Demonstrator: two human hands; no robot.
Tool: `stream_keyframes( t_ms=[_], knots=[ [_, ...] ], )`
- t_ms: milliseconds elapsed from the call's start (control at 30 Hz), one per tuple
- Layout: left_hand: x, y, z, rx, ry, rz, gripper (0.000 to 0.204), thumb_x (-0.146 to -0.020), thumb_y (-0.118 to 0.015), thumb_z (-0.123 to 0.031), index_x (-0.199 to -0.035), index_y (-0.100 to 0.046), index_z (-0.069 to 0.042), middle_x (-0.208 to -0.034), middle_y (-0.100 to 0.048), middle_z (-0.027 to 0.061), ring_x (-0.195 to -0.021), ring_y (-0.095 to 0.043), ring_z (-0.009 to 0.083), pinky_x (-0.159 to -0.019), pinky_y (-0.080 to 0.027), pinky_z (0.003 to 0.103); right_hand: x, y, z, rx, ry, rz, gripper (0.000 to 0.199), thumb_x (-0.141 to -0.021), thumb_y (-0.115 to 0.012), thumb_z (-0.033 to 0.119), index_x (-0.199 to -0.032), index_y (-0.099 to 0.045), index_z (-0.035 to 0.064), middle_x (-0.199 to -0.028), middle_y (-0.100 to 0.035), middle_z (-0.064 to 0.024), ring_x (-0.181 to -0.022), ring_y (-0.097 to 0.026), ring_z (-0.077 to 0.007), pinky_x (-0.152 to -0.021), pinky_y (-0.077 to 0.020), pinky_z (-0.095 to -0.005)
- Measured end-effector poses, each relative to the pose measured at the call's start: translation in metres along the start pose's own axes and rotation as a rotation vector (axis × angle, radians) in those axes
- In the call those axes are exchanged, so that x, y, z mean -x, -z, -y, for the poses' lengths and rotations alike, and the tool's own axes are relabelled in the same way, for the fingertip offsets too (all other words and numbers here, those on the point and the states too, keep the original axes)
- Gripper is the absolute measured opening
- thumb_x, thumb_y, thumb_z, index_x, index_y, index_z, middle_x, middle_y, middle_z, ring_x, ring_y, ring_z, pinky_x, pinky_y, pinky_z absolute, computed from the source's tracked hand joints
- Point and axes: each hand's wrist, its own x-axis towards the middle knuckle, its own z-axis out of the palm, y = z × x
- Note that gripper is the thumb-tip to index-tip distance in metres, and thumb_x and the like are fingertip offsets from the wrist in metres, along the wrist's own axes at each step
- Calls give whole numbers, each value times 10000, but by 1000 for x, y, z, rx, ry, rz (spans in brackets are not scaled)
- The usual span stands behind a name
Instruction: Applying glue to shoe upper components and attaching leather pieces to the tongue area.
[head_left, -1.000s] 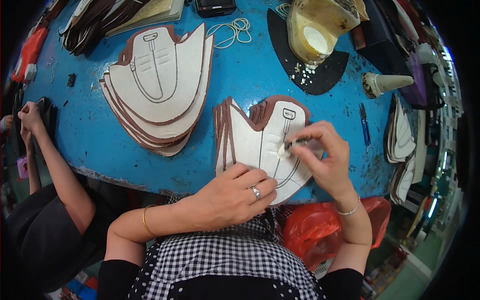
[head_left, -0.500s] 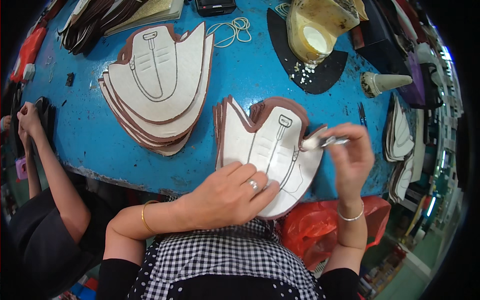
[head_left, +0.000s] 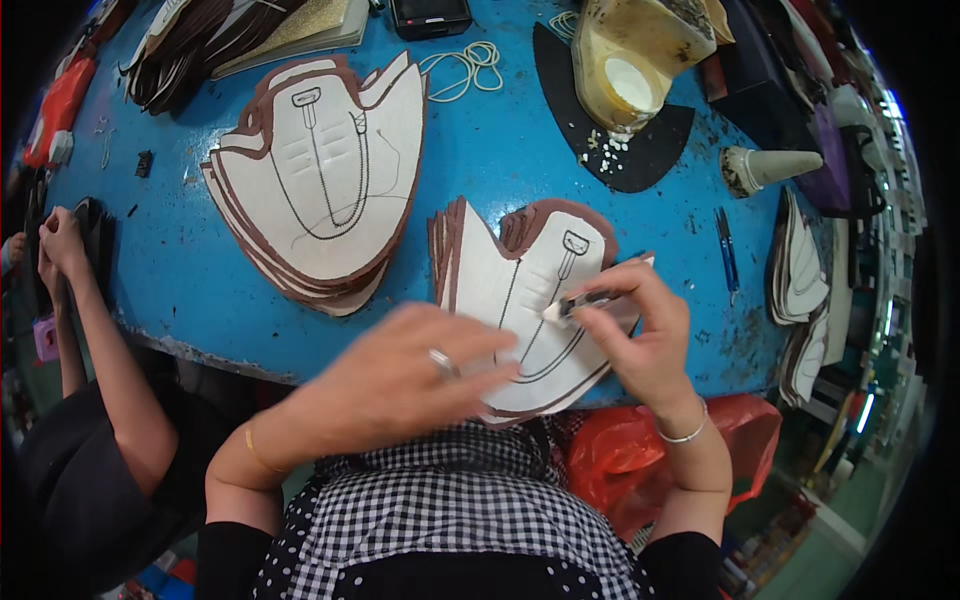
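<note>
A stack of white shoe-upper pieces with brown edges and dark stitching (head_left: 540,285) lies on the table in front of me. My left hand (head_left: 410,365), blurred by motion, is over the stack's lower left side, its fingers stretched out with nothing visible in them. Over the middle of the top piece, my right hand (head_left: 645,330) pinches a short brush (head_left: 570,304) with a white tip and a dark handle. The tip is at or just above the stitched centre line. To the left is another stack of the same pieces (head_left: 330,200), a loose thread trailing across its top piece.
A yellowish pot of white paste (head_left: 630,85) stands on a black sheet (head_left: 655,155) at the far right. Nearby are a cone-shaped object (head_left: 775,163), a dark slim tool (head_left: 727,255) and coiled cord (head_left: 465,72). A red plastic bag (head_left: 735,440) hangs by my lap. Another person's arms (head_left: 100,310) are at left.
A piece with a loose thread has gone from the near stack's top to the left stack. My left hand has moved left. My right hand has brought the brush leftward from the stack's right edge.
</note>
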Motion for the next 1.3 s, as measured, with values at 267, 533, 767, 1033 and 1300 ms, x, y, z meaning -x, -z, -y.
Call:
stream_keyframes(
  t_ms=[267, 533, 767, 1033, 1300],
  knots=[
    [-5, -25, -7, -197, -133, 150, 375, -812, -728, -212, -1128, -662, -21, -1197, -612, 104, -1081, -604, 245, -899, -496, 378, -17, -6, -17, 275, 171, -185, 235, -746, -834, 120, -925, -687, 82, -800, -648, -22, -696, -569, -197, -686, -428, -342],
    [-3, -32, -29, -348, -81, 148, 319, -830, -614, -143, -1105, -661, 12, -1171, -603, 168, -1069, -608, 280, -874, -518, 390, 12, -8, 9, 257, 368, -10, 267, -721, -850, 145, -927, -687, 98, -854, -681, -22, -738, -610, -221, -714, -435, -365],
    [-11, -31, -28, -354, -93, 99, 320, -807, -624, -130, -1104, -679, -25, -964, -585, 74, -920, -605, 213, -783, -500, 322, 17, 21, -4, -298, -32, -401, 200, -909, -699, -7, -1082, -599, -1, -1000, -698, -91, -946, -634, -138, -883, -491, -264],
    [16, 41, -32, -391, -110, -379, 369, -646, -760, -117, -1015, -742, -95, -745, -468, -3, -678, -519, 176, -584, -432, 314, 27, 15, -11, -372, -82, -401, 189, -921, -683, -9, -1087, -594, -8, -1050, -688, -88, -964, -629, -133, -873, -496, -265],
    [14, 24, 11, -345, 110, -289, 365, -709, -799, -172, -1060, -723, -106, -1068, -648, 63, -952, -615, 256, -826, -482, 390, 19, 3, -7, -87, -67, -103, 199, -812, -791, 62, -971, -676, 35, -883, -727, -58, -839, -642, -147, -764, -504, -290]
  ],
)
